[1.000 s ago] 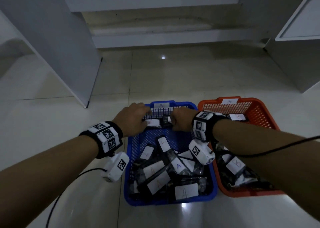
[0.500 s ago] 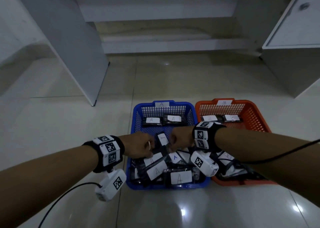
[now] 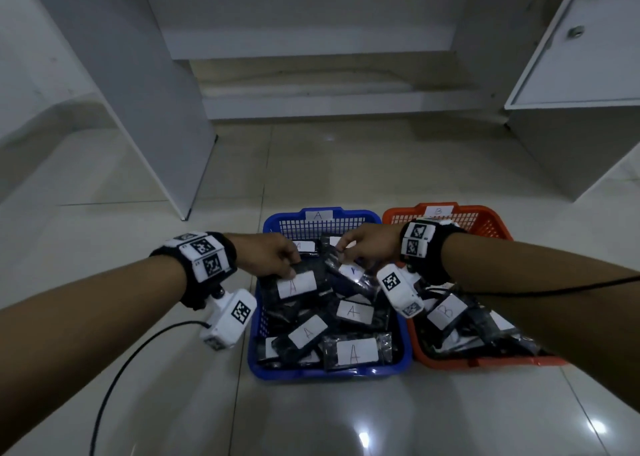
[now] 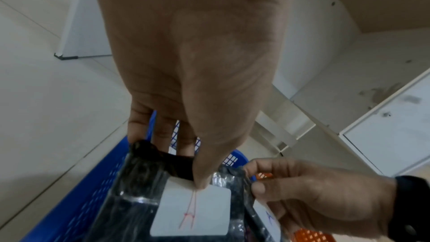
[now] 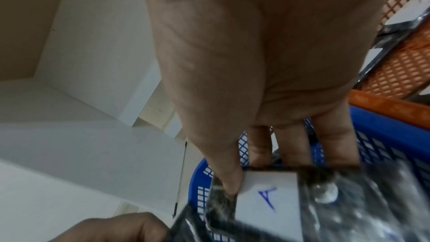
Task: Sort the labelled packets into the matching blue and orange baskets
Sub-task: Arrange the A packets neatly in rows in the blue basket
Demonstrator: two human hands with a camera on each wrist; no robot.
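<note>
A blue basket (image 3: 325, 372) tagged A holds several black packets with white A labels. Right of it, touching, stands an orange basket (image 3: 485, 362) tagged B with B-labelled packets (image 3: 445, 311). Over the blue basket my left hand (image 3: 287, 268) pinches a packet with a red A (image 3: 296, 284); in the left wrist view the thumb (image 4: 200, 183) presses its label (image 4: 190, 209). Beside it my right hand (image 3: 343, 247) pinches a packet with a blue A (image 3: 351, 270). The right wrist view shows that thumb (image 5: 230, 185) on the label's corner (image 5: 270, 200).
Both baskets sit on a glossy tiled floor (image 3: 311, 421). A white cabinet panel (image 3: 145, 109) stands at the left and a white cabinet (image 3: 581, 109) at the right, with a low step (image 3: 329, 102) behind. A black cable (image 3: 131, 358) trails from my left wrist.
Both hands came back from the blue basket's far end, dipped into the pile, and now each holds a packet labelled A raised slightly above the others.
</note>
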